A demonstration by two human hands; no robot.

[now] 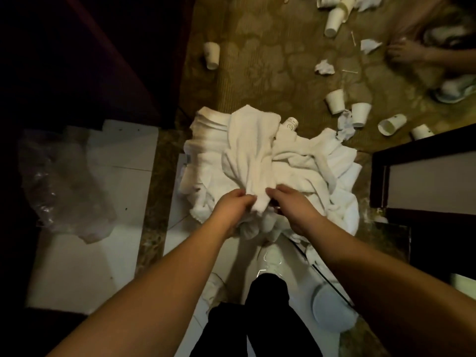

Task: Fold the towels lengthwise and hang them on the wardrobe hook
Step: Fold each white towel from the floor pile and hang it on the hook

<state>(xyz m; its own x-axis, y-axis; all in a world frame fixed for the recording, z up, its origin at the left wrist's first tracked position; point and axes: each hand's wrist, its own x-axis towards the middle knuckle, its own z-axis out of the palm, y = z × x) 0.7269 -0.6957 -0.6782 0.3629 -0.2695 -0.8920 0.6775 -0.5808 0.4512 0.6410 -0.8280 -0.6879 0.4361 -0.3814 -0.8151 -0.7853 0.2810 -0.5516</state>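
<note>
A crumpled white towel (253,155) hangs in front of me, bunched lengthwise. My left hand (233,206) pinches its near end from the left and my right hand (293,206) grips the same end from the right, the two hands close together. Beneath it on the floor lies a heap of more white towels (316,161). The wardrobe hook is not in view.
Paper cups (334,101) and crumpled tissues (325,67) litter the carpet ahead. Another person's hand (404,51) reaches in at the top right. A dark wardrobe panel (110,55) stands left, a plastic bag (67,181) on white tiles, dark furniture (422,155) right.
</note>
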